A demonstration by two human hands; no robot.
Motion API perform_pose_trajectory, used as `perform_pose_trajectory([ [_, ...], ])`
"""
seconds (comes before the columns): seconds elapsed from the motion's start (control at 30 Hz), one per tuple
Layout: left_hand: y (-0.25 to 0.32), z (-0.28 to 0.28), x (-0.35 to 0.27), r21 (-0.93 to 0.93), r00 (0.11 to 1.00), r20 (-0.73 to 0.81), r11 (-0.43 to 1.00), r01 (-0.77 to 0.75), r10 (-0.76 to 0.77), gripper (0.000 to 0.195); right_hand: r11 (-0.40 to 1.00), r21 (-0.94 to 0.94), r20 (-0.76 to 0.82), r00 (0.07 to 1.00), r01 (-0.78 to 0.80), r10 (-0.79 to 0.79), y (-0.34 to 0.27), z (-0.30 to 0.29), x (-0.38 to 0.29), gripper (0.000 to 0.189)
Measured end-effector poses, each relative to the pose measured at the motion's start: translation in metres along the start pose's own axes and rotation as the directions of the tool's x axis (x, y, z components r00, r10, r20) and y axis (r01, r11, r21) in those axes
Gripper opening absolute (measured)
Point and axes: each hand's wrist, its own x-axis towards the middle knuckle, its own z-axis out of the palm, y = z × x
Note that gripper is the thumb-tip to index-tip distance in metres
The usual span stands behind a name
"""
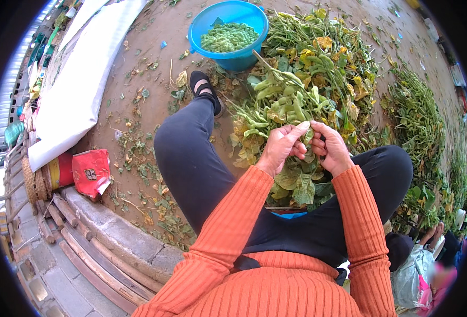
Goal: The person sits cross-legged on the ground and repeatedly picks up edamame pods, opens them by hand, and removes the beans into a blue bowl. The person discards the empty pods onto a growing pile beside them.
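Both my hands meet over a heap of cut soybean plants between my legs. Between their fingertips is a green soybean pod [308,136]. My left hand [283,144] pinches at it from the left, thumb against the pod. From the right, my right hand [327,147] closes thumb and fingers on the same pod; a dark object, not clear what, shows at its fingers. Just beyond the hands lies a stem full of green pods [283,99], with yellowing leaves around it. A blue plastic basin [237,63] beyond the plants holds a pile of picked pods [228,37].
More soybean plants [415,115] lie in a row at the right. A co-worker [427,273] sits at the lower right. Wooden poles [110,261], a concrete curb [114,226], a red bag [92,172] and a white sheet [83,79] lie at the left.
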Motion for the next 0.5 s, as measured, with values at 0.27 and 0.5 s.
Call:
perform_pose_trajectory([
  [0.27,0.003,0.003,0.001,-0.124,0.997,0.072,0.991,0.041,-0.032,0.023,0.989,0.144,-0.003,1.000,0.018,-0.018,0.004,0.011,-0.008,0.019],
  [0.5,0.008,0.007,-0.003,-0.081,0.996,0.086,0.997,-0.014,0.021,0.030,0.994,0.106,0.103,0.994,0.009,-0.020,-0.003,0.012,-0.011,0.021],
])
